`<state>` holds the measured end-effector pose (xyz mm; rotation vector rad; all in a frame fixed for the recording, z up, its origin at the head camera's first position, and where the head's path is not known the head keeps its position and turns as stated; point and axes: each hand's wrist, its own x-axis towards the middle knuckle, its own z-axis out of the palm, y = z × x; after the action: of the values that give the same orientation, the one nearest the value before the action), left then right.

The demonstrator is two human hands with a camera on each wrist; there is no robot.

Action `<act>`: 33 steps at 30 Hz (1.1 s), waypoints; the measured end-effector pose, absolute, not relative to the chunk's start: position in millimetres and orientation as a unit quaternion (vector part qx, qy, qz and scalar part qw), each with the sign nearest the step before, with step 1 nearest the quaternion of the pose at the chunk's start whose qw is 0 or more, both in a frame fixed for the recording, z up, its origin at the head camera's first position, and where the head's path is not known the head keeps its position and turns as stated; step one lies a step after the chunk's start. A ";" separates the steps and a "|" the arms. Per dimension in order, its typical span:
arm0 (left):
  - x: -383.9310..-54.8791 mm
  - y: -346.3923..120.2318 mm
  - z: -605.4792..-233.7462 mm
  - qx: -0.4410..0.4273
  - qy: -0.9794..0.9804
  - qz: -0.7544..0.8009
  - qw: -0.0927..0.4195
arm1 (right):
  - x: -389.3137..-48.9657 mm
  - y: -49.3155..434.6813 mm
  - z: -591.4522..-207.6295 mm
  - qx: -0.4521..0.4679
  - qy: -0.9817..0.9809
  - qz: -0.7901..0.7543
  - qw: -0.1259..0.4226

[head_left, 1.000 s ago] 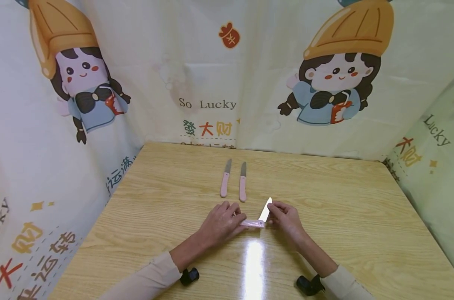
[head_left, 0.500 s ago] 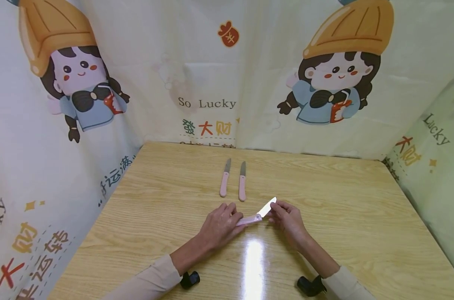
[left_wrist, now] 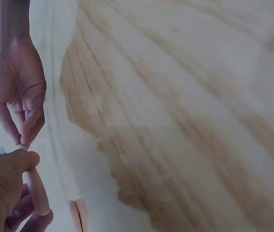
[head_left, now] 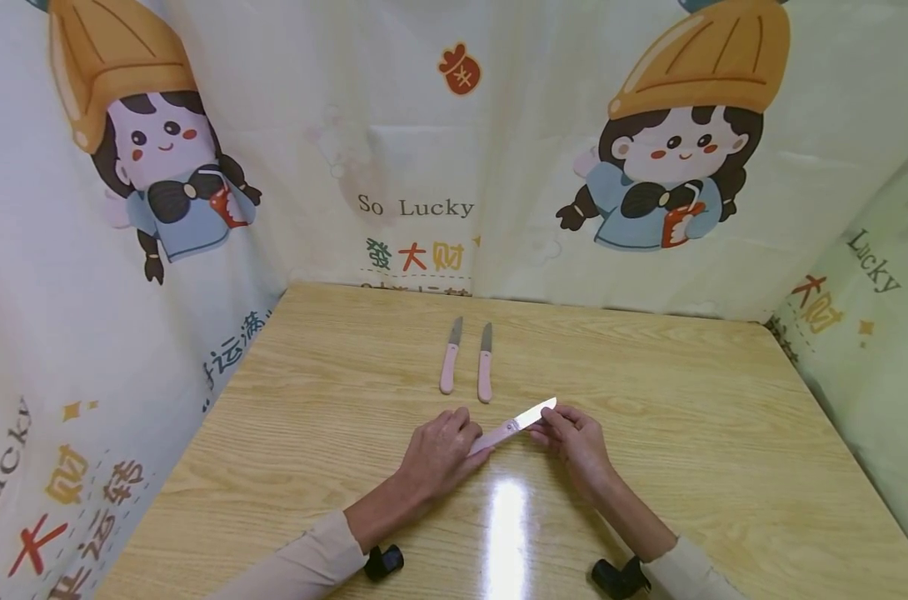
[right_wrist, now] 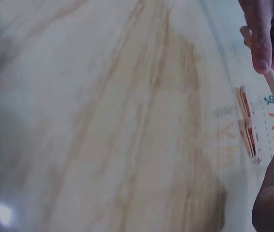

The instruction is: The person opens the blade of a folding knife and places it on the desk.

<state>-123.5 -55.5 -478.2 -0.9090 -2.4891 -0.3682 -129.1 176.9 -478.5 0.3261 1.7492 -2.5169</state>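
A folding knife (head_left: pixel 496 435) with a pale pink handle is held between both hands, its shiny blade (head_left: pixel 535 414) swung out almost in line with the handle. My left hand (head_left: pixel 439 450) grips the handle, thumb and fingers around it; the left wrist view shows the handle (left_wrist: pixel 37 193) end past the thumb. With thumb and fingertips, my right hand (head_left: pixel 580 437) pinches the blade near its tip. Beyond them on the table lie two similar pink-handled knives, a left one (head_left: pixel 450 367) and a right one (head_left: pixel 485 375), blades out and pointing away.
The wooden table (head_left: pixel 686 400) reaches back to a printed curtain (head_left: pixel 529 167) hanging behind it and at both sides. Black wrist devices sit under the left sleeve (head_left: pixel 311 554) and the right sleeve (head_left: pixel 690 571). A bright light reflection lies on the near tabletop.
The blade has swung out from a wide angle to nearly straight with the handle, and the handle has tilted up toward the right. The two knives on the table have not moved.
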 end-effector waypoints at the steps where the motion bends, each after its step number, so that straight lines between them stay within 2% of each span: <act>1: -123.1 -55.3 -477.7 -0.329 -0.907 -0.132 0.229 | -128.9 176.6 -478.7 0.106 0.565 -0.817 0.029; 7: -121.4 -51.6 -475.5 -0.347 -0.904 -0.115 0.221 | -130.7 177.5 -477.0 0.096 0.570 -0.816 0.027; 11: -120.9 -48.0 -473.7 -0.338 -0.906 -0.163 0.195 | -133.4 181.6 -471.7 0.065 0.586 -0.807 0.037; 19: -121.3 -37.6 -465.1 -0.257 -0.895 -0.355 0.086 | -133.9 180.9 -469.9 -0.020 0.608 -0.783 0.130; 22: -121.1 -34.8 -462.5 -0.241 -0.891 -0.379 0.064 | -133.7 176.3 -469.9 -0.031 0.621 -0.768 0.154; 33: -122.6 -31.3 -462.5 -0.233 -0.882 -0.409 0.024 | -138.0 172.3 -472.6 -0.003 0.644 -0.753 0.136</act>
<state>-122.6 -31.3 -462.5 -0.7213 -2.7289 -1.2647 -138.0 172.3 -472.6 -0.0082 1.8651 -2.1802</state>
